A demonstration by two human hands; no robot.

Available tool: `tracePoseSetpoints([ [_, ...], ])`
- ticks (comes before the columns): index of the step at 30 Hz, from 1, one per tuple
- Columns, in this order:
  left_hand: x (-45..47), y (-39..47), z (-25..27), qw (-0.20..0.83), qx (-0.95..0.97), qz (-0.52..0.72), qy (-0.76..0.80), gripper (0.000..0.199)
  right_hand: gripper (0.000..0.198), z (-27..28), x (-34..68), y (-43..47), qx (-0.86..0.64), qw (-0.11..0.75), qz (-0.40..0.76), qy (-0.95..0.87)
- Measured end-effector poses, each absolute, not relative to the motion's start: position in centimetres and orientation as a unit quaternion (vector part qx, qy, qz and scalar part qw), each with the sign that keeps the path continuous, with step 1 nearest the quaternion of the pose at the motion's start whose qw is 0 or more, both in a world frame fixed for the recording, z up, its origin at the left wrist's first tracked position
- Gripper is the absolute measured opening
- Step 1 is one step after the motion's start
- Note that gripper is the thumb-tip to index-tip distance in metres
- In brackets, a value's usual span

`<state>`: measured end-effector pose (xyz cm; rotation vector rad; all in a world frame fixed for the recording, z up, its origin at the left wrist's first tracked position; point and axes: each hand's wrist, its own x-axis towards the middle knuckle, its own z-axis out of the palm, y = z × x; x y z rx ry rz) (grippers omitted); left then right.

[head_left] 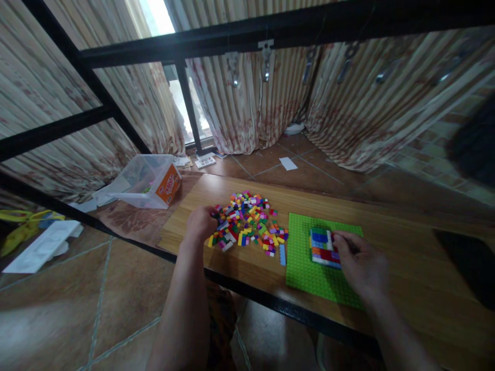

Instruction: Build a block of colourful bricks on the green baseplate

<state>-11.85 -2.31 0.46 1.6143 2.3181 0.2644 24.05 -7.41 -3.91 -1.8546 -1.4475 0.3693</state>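
A bright green studded baseplate (299, 273) lies on the wooden table. Built up on it is a low block of multicoloured toy bricks (322, 246), in blue, green, white, orange and red. My right hand (361, 265) is at the block's right side, thumb and fingers pinched on a small dark red toy brick that they partly hide. To the left spreads a loose pile of small coloured bricks (247, 216). My left hand (201, 222) reaches the pile's left edge with its fingers curled together; what they hold is hidden. A light blue long brick (282, 254) lies beside the baseplate.
The wooden table (240, 265) has a dark front edge. A dark flat object (466, 260) lies at its right end. Beyond the left end stands a clear plastic box (143, 178) with an orange label. A black metal frame (247, 44) with hanging clips crosses in front of curtains.
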Motion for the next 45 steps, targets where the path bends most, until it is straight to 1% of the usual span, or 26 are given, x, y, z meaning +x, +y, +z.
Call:
tracePoseSetpoints([
  [9, -11.6, -1.7, 0.1, 0.108, 0.581, 0.074, 0.804, 0.031, 0.037, -3.6, 24.2, -7.3, -0.703, 0.41, 0.131, -0.566],
  [12, -11.6, -1.5, 0.3, 0.1, 0.576, 0.125, 0.801, 0.031, 0.036, -3.5, 24.4, -7.4, -0.704, 0.421, 0.124, -0.558],
  [15, -11.1, -1.2, 0.5, 0.132, 0.555, 0.225, 0.79, 0.03, 0.035, -3.2, 24.8, -7.4, -0.699, 0.44, 0.124, -0.55],
  [18, -9.5, -0.9, 0.6, 0.202, 0.551, 0.345, 0.733, 0.028, 0.034, -2.9, 25.1, -7.5, -0.692, 0.469, 0.121, -0.535],
  [20, -7.4, -1.0, 0.5, 0.287, 0.55, 0.413, 0.667, 0.028, 0.033, -2.8, 25.4, -7.6, -0.69, 0.484, 0.124, -0.524],
  [22, -4.6, -1.5, 0.5, 0.388, 0.534, 0.45, 0.601, 0.032, 0.033, -2.7, 25.7, -7.6, -0.688, 0.494, 0.14, -0.513],
  [25, 0.0, -2.9, 0.3, 0.506, 0.526, 0.455, 0.511, 0.037, 0.033, -2.4, 26.2, -7.7, -0.679, 0.514, 0.184, -0.491],
  [27, 2.7, -4.0, 0.0, 0.568, 0.546, 0.407, 0.461, 0.034, 0.033, -2.1, 26.4, -7.8, -0.669, 0.527, 0.217, -0.477],
  [28, 3.9, -4.5, -0.2, 0.582, 0.563, 0.378, 0.448, 0.031, 0.033, -2.0, 26.4, -7.9, -0.663, 0.531, 0.233, -0.474],
  [30, 5.9, -5.3, -0.8, 0.59, 0.587, 0.361, 0.42, 0.025, 0.032, -1.8, 26.6, -8.1, -0.653, 0.532, 0.263, -0.471],
  [32, 7.3, -5.9, -1.3, 0.595, 0.601, 0.364, 0.391, 0.02, 0.032, -1.8, 26.8, -8.3, -0.642, 0.531, 0.287, -0.473],
  [34, 8.3, -6.3, -1.8, 0.575, 0.624, 0.371, 0.377, 0.017, 0.03, -2.2, 27.2, -8.4, -0.633, 0.523, 0.305, -0.482],
  [38, 9.6, -6.9, -2.3, 0.47, 0.693, 0.363, 0.41, 0.017, 0.029, -3.1, 28.4, -8.5, -0.644, 0.475, 0.314, -0.511],
  [45, 11.2, -7.3, -3.3, 0.322, 0.769, 0.305, 0.461, 0.017, 0.031, -3.2, 29.6, -8.9, -0.689, 0.382, 0.28, -0.548],
])
